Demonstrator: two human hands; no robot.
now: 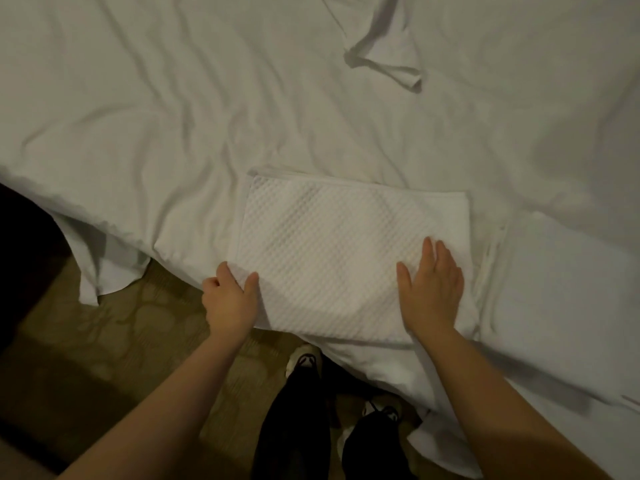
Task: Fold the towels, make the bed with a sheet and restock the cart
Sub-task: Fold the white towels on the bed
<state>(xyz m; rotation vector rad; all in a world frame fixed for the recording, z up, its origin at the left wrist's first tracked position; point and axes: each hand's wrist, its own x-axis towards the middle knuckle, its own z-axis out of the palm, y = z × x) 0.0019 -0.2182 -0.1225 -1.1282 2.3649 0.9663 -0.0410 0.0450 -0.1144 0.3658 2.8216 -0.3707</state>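
A white waffle-weave towel [329, 251], folded into a rectangle, lies on the bed near its front edge. My left hand [230, 299] grips the towel's near left corner, thumb on top and fingers curled under the edge. My right hand [431, 289] lies flat on the towel's right part with straight fingers, pressing it down. A wrinkled white sheet [173, 98] covers the bed beneath the towel and hangs over the edge toward the floor.
A bunched fold of the sheet [384, 60] rises at the far middle of the bed. Patterned carpet [121, 341] shows at lower left, with my dark trousers and shoes [304, 365] below the bed edge. A dark shape [20, 254] stands at the left.
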